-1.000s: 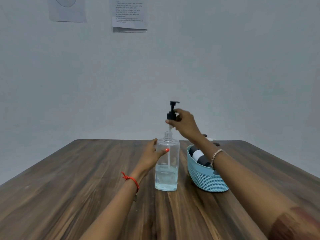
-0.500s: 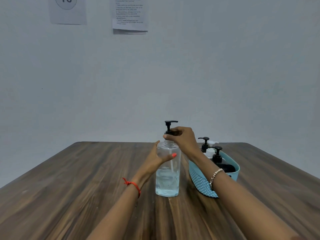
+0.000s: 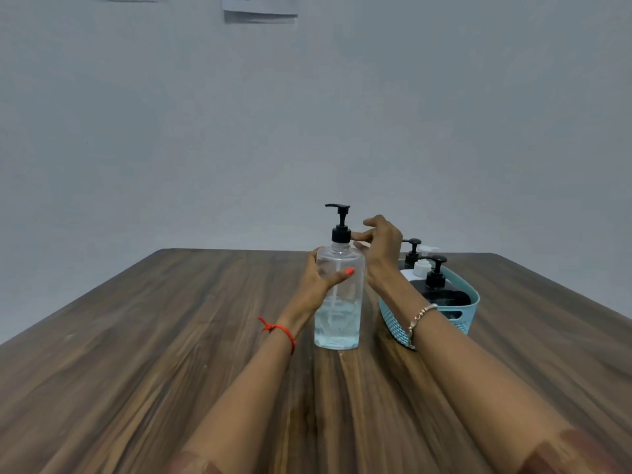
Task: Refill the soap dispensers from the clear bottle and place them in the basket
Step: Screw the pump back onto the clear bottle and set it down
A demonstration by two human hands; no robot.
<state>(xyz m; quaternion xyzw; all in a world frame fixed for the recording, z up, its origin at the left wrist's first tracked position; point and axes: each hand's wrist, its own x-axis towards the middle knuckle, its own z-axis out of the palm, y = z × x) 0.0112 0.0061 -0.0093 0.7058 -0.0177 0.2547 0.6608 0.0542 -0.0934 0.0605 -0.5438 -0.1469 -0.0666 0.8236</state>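
On the table (image 3: 171,336) my left hand (image 3: 316,282) grips the clear bottle (image 3: 338,323), my right hand (image 3: 383,244) pinches its pump (image 3: 341,230); the dispensers (image 3: 436,278) are in the basket (image 3: 393,321) already.

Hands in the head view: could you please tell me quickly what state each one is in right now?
Left hand: grips the clear bottle by its body.
Right hand: at the black pump collar; whether it pinches it cannot be told.

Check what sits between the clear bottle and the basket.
Head view: only the right forearm crosses over that gap; beneath it a narrow strip of bare table separates clear bottle and basket.
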